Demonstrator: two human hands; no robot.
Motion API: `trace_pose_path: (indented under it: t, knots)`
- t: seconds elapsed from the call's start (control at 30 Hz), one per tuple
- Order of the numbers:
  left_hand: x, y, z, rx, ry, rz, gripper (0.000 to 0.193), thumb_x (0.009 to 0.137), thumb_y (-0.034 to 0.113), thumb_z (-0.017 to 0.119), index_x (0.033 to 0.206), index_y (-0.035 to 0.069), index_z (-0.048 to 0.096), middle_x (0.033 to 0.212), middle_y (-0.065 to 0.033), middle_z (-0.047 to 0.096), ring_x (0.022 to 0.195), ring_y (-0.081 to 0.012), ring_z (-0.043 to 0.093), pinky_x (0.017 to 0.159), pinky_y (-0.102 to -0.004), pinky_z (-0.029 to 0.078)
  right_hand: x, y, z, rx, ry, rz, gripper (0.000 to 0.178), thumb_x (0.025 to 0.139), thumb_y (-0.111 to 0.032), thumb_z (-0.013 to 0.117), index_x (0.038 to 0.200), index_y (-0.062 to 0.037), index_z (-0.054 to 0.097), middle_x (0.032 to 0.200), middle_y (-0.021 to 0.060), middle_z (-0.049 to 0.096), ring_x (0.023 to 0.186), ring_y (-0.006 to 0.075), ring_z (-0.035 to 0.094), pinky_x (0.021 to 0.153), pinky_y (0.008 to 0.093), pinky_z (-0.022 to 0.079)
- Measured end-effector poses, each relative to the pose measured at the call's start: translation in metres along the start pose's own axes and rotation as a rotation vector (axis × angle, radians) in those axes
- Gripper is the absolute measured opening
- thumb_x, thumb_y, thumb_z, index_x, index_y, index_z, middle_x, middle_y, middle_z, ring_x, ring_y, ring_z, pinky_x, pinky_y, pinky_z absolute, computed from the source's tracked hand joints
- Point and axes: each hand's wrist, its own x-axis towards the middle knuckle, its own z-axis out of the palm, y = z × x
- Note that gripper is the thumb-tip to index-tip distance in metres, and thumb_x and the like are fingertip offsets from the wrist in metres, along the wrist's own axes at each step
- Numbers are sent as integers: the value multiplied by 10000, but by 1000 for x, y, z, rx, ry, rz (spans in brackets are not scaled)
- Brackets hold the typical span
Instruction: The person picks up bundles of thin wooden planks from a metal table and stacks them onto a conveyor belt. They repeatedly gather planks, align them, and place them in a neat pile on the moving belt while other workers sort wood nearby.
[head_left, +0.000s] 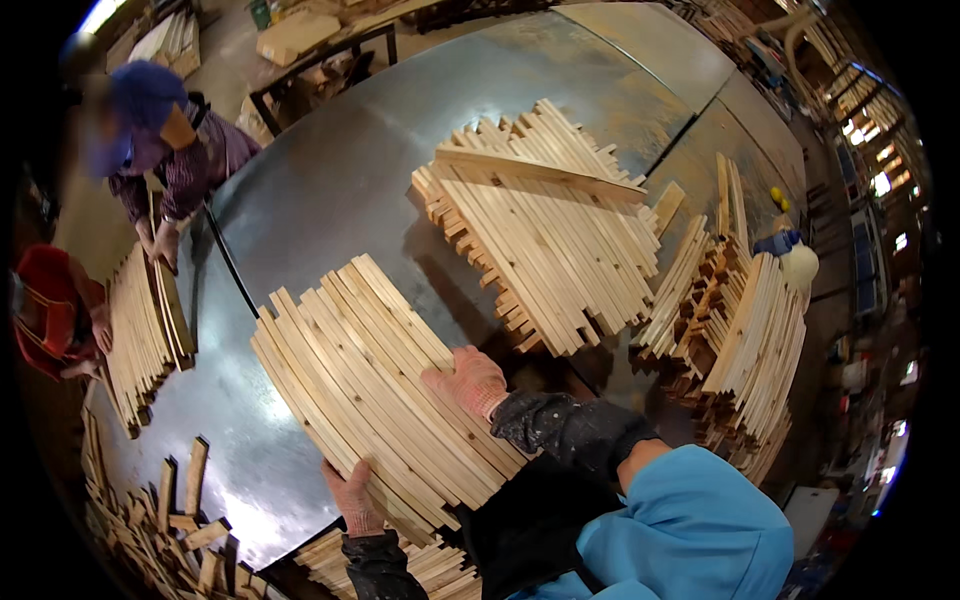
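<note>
Between left grip and right grip, a row of wooden strips, clamped at opposite edges

Head view — looking down (wide fisheye).

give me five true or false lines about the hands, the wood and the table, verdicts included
1. The right hand touches the row of wooden strips. True.
2. The left hand is away from those strips. False: it is at their lower-left edge, thumb on top.
3. A single plank lies across the top of the stack beyond. True.
4. The tabletop is bright red. False: it is gray.
5. Wood scraps lie jumbled at the picture's lower left. True.
</note>
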Motion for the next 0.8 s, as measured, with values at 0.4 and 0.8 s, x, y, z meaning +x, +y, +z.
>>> trace_pose_path:
  t: [0.4, 0.8]
  knots:
    - [-31, 92, 132, 175, -521, 180, 885, 800, 116, 856, 1534, -6, 377, 1383, -160, 577, 1241, -285, 621, 1063, -429, 551, -96, 77, -120, 264, 388, 107, 916, 861, -634, 734, 1467, 40, 599, 1471, 300, 583, 1380, 411, 558, 1146, 476, 462]
    - [23, 127, 412, 691, -1159, 93, 976, 767, 110, 914, 1570, -11, 373, 1419, -188, 563, 1302, -287, 601, 1131, -412, 507, -133, 184, -167, 808, 849, 240, 549, 830, -363, 887, 1257, -56, 730, 1136, 204, 713, 1035, 359, 719, 911, 457, 570]
